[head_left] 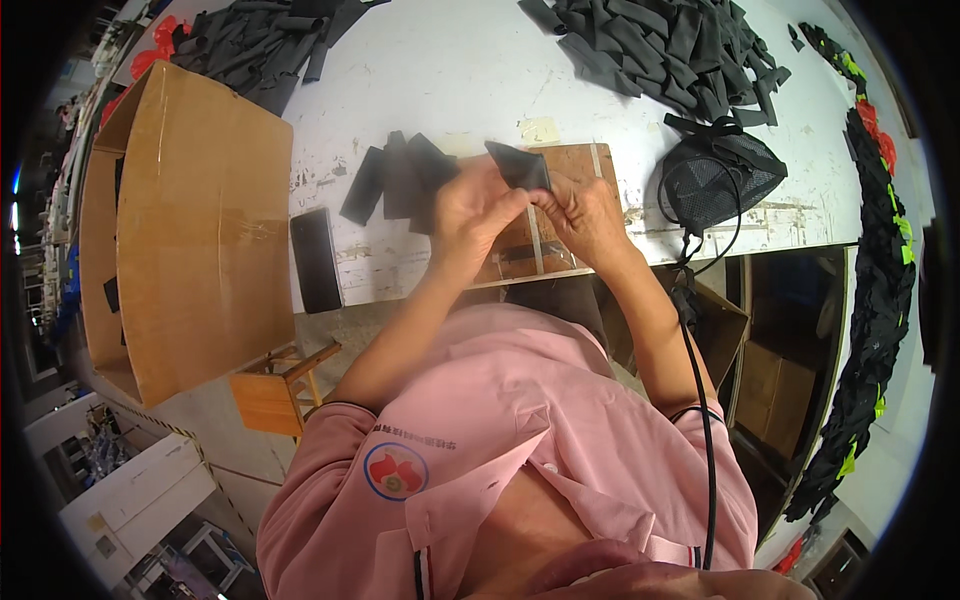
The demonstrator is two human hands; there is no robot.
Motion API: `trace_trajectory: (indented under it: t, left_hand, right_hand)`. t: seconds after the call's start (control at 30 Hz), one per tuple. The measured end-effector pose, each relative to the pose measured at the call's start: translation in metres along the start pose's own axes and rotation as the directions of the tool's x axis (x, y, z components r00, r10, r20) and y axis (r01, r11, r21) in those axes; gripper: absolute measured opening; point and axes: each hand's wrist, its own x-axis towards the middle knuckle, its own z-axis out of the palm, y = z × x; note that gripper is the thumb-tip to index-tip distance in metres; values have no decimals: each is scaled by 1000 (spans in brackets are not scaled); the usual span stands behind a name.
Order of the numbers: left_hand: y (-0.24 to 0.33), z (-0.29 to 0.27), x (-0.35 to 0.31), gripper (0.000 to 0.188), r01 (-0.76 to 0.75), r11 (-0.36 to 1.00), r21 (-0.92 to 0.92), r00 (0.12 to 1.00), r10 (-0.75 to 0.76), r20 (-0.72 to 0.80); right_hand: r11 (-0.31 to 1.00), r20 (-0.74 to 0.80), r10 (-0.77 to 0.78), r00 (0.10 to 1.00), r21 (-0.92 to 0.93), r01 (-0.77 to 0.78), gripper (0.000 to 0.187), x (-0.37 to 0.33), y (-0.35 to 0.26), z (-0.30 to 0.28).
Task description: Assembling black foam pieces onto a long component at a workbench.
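Between my two hands is a dark grey fabric piece point(519, 166), folded to a point at its upper left. My left hand point(474, 208) grips its lower edge with thumb and fingers. On its right side my right hand point(588, 212) pinches the same piece, thumbs close together. Both hands are above a brown wooden board point(580, 165) with pale strips across it. Several flat dark fabric pieces point(405, 178) lie overlapping on the table just left of my left hand, which partly hides them.
A large cardboard box point(205, 220) stands at the left, beside a black phone point(315, 260) on the white table point(420, 80). Dark fabric heaps lie at the far left point(250, 50) and far right point(680, 50). A black mesh pouch point(725, 175) with a cord sits at the right.
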Motion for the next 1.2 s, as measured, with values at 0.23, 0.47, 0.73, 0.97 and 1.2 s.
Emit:
trace_trajectory:
  t: [0.23, 0.47, 0.73, 0.97, 1.2]
  left_hand:
    - [35, 20, 24, 10, 26, 937, 347, 938, -143, 315]
    - [28, 22, 14, 11, -72, 968, 240, 993, 47, 106]
    - [23, 0, 20, 15, -101, 934, -343, 992, 122, 41]
    - [13, -11, 16, 16, -72, 968, -240, 997, 76, 7]
    - [17, -9, 11, 13, -61, 973, -224, 997, 47, -63]
  right_hand:
    - [926, -39, 77, 996, 373, -57, 19, -18, 18, 20]
    - [933, 71, 128, 989, 330, -145, 27, -5, 5, 10]
    - [985, 88, 128, 988, 108, -137, 35, 9, -16, -18]
    - [989, 160, 149, 976, -25, -147, 34, 9, -18, -2]
    - [985, 95, 169, 981, -62, -163, 43, 7, -17, 4]
